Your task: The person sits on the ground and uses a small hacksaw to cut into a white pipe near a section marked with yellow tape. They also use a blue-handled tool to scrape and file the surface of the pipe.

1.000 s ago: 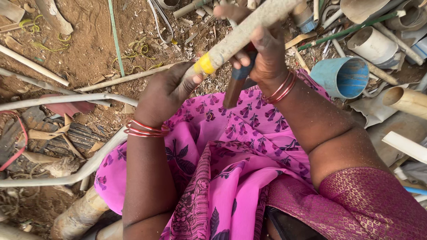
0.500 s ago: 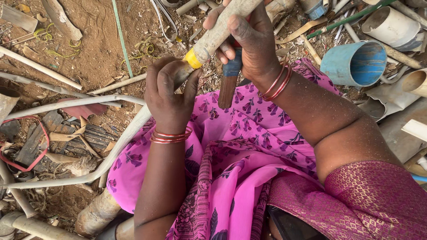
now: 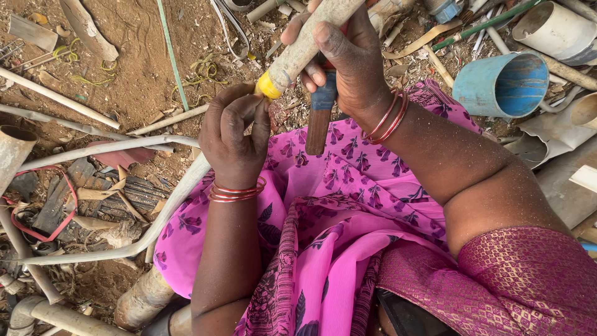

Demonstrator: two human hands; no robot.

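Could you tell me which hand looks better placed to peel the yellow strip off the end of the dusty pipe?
Probably the left hand: its fingertips already pinch the yellow end of the pipe. The right hand is wrapped around the pipe higher up and also holds a knife.

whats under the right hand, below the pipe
Under the right hand, a wooden-handled tool with blue tape hangs below the dusty pipe. Its working end is hidden behind the fingers.

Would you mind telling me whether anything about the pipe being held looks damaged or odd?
The dirty pipe in the right hand has a yellow end, which the left hand pinches; a wooden-handled tool hangs beneath.
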